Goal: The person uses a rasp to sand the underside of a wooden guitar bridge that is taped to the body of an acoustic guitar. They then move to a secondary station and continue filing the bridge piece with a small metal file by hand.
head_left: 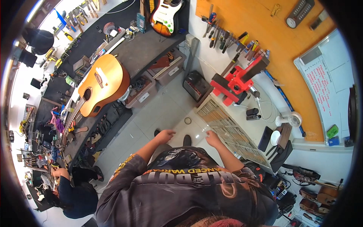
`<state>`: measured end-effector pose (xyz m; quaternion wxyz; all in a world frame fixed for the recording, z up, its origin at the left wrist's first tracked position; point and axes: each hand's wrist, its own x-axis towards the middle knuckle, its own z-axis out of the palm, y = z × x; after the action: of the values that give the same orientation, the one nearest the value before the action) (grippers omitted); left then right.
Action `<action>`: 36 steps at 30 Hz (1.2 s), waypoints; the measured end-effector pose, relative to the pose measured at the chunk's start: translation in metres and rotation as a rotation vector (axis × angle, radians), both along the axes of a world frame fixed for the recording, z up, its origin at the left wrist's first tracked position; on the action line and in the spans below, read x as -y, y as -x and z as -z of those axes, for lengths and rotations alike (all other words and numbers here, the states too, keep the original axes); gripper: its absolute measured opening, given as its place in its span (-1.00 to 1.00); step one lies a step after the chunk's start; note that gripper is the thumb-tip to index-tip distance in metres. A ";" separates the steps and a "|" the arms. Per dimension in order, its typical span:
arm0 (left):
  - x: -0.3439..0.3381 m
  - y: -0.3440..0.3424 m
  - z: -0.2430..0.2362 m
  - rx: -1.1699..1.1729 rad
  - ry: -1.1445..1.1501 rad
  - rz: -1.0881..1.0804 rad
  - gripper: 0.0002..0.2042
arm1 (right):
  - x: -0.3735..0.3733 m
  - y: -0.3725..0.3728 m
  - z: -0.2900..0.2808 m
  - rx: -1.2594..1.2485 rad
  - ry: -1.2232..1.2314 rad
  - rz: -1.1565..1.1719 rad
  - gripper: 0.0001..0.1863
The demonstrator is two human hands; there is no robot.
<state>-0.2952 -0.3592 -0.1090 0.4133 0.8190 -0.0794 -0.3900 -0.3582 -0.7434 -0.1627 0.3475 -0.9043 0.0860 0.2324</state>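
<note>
- White worktop (239,120) is running along the person's right, and below its front edge a low cabinet (216,119) is showing rows of tan compartments or packets (too small to tell which).
- Right hand (213,139) is hovering just beside that cabinet, its fingers loosely curled, with nothing visible in it; whether it is touching the cabinet front, I cannot tell.
- Left hand (165,136) is hanging before the torso, half open, fingers pointing across toward the right hand, and seems to be holding nothing.
- Beyond both hands, a small ring-shaped thing (187,120) is lying on the floor, apart from either.
- Near the far corner of the white worktop a red vise-like tool (236,85) is standing, while a small white fan (293,119) is sitting toward the back edge.
- Across the floor, an acoustic guitar (106,89) is lying face up along the front edge of the dark worktop (140,53), well apart from the hands; a co-worker (77,196) is working at that worktop's near end.
- Judging by the empty grasp, the person is pausing between handlings, nearest the cabinet.
- Probably the next move is calling for choosing a side, stepping up to that edge and opening the fingers.
</note>
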 end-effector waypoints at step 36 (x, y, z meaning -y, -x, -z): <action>-0.353 -0.123 0.051 -0.033 -0.429 0.304 -0.54 | -0.155 -0.042 0.097 -0.248 0.071 -0.443 -0.78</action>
<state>-0.1726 -0.0060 -0.1600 0.1682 0.8599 -0.1105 -0.4690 -0.3162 -0.5886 -0.2598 0.2431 -0.8773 -0.0644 0.4089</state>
